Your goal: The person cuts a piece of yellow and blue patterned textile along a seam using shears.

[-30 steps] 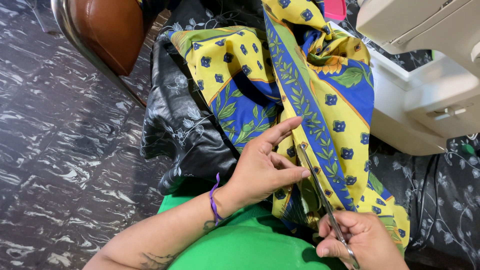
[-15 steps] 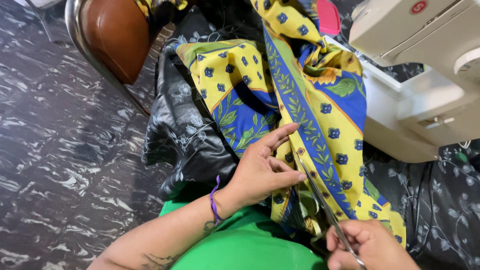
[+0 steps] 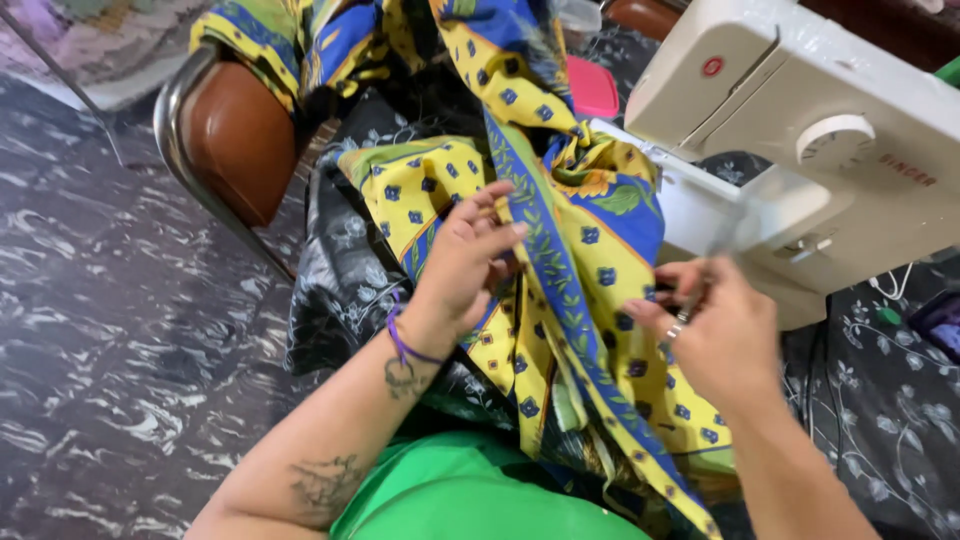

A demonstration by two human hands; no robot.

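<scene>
Head view: the left hand [image 3: 468, 262] pinches a fold of the yellow and blue flower-printed cloth [image 3: 560, 300], which drapes from the white sewing machine [image 3: 800, 130] to the lap. The blurred right hand [image 3: 720, 335] is curled around small metal scissors [image 3: 700, 290] at the cloth's edge; trimming seems underway, calling for a taut edge.

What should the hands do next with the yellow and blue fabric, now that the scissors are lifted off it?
Probably settle the right hand and bring the scissors back to the blue border. They are blurred above the yellow and blue fabric, cutting nothing. The left hand already pinches the fabric beside that border, so the cloth looks held for it.
</scene>
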